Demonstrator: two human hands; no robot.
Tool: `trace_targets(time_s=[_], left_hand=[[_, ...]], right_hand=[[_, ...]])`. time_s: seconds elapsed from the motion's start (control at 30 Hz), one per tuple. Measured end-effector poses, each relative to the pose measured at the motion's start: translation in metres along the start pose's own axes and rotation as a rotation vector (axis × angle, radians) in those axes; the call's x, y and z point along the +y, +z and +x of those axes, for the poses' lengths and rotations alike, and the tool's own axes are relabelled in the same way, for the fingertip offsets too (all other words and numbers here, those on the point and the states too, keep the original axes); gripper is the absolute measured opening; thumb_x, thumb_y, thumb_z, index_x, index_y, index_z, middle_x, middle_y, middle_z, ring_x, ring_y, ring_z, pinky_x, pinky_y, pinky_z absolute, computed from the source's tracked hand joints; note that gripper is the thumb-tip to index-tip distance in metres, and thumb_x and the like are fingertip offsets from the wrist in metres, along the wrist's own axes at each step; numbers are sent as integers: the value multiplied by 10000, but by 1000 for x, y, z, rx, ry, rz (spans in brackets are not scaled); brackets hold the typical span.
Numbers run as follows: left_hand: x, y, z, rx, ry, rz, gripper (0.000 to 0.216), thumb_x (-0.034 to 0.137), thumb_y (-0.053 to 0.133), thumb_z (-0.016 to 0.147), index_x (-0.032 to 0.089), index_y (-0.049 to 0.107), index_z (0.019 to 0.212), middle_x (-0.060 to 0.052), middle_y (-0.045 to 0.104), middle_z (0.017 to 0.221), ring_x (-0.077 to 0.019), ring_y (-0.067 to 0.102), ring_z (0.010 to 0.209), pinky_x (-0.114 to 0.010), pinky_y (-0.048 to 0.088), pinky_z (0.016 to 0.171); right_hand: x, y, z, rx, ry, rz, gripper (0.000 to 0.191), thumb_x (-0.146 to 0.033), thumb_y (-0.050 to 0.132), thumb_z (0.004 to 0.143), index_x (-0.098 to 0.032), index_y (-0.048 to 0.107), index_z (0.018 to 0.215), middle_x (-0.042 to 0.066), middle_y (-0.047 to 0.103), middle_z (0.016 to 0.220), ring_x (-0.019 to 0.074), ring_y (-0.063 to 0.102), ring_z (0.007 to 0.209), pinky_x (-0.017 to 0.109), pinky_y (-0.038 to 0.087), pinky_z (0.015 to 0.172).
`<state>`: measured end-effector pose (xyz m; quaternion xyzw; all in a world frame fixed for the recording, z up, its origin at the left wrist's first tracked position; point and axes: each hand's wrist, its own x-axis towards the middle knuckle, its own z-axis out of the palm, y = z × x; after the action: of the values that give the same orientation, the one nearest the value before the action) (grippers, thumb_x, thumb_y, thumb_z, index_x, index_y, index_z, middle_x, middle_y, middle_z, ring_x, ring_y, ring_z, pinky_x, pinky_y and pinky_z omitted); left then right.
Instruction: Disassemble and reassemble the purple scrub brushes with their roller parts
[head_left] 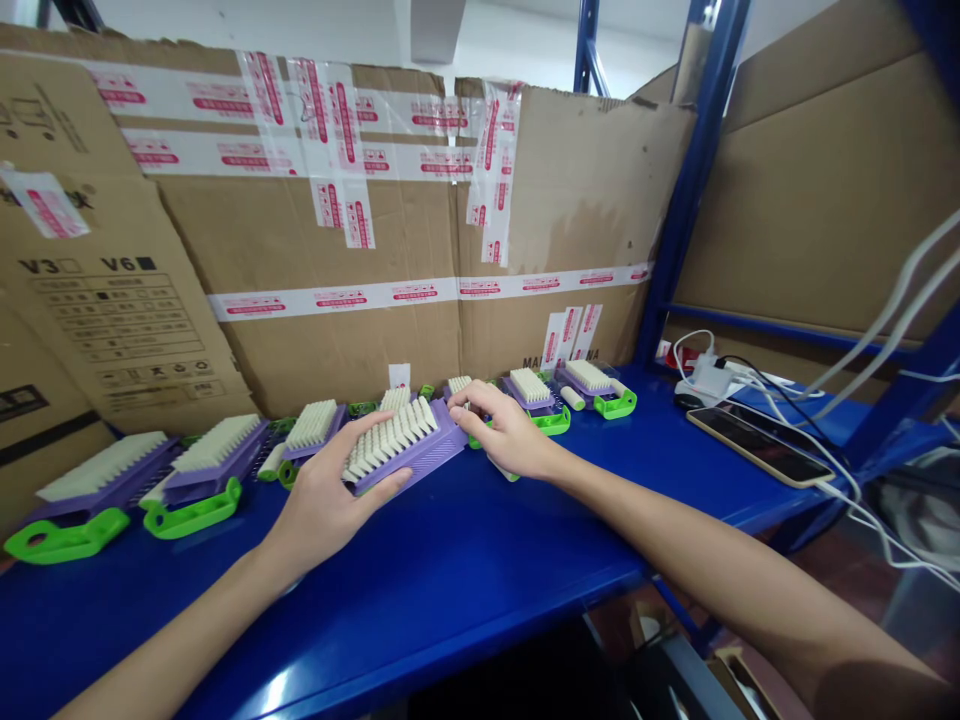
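Note:
My left hand (322, 500) is wrapped round a purple brush head (401, 440) with cream bristles facing up, held tilted above the blue shelf. At the brush head's right end, my right hand (510, 430) has its thumb and fingers pinched together. Whatever those fingertips grip, if anything, is too small to tell. Behind the hands stands a row of similar brush heads, such as the one at far left (105, 470) and one at right (589, 376). Green handle pieces (191, 510) lie in front of several of them.
Taped cardboard (360, 230) stands along the back of the blue shelf (480, 570). A phone (757, 445) lies at the right, beside a white charger (706, 380) and loose cables (885, 330). A blue metal upright (690, 190) rises at the right rear.

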<state>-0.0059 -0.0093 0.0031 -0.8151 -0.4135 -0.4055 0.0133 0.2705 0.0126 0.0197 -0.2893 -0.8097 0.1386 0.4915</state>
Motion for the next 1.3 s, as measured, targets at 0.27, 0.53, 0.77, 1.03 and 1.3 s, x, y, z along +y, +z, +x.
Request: trace_targets(time_s=[0.27,0.53,0.77,1.03,1.3], left_hand=[[-4,6,-4,-165,-24,3,774,627,717,950,315,412,1590,-95,666,1493,-337,723,1262,-494,596,1065],[-3,11,-7,-229,-27,-28,838,561,776,923,348,363,1621,-92,629,1530,-341,691,1322,-487,594,1065],[-8,13,-7,-192,2,1,818,571,760,939,345,360,1616,-99,607,1551,-350,670,1347,-517,579,1098],[-6,15,-7,-157,126,3,791,501,720,991,316,308,1640,-120,566,1561,-346,621,1404,-533,513,1195],[-2,11,-5,-180,105,6,823,481,741,973,306,288,1638,-140,560,1557,-359,630,1388,-547,536,1164]], right_hand=[[2,0,-4,-18,-151,-143,186,-332,502,1133,-215,630,1067,80,702,1090,232,591,1016,405,452,956],[-9,0,-7,-77,-152,-130,85,-272,512,1100,-233,533,1028,54,636,1025,224,562,978,375,463,881],[-9,0,-7,-79,-172,-146,65,-265,525,1095,-233,538,1041,50,642,1035,223,558,980,378,450,876],[-14,1,-8,-76,-281,-228,69,-262,494,1094,-228,554,1098,75,671,1056,243,557,979,408,454,883],[-18,2,-9,-54,-270,-216,148,-290,523,1081,-222,559,1208,89,681,1104,243,574,968,427,485,898]])
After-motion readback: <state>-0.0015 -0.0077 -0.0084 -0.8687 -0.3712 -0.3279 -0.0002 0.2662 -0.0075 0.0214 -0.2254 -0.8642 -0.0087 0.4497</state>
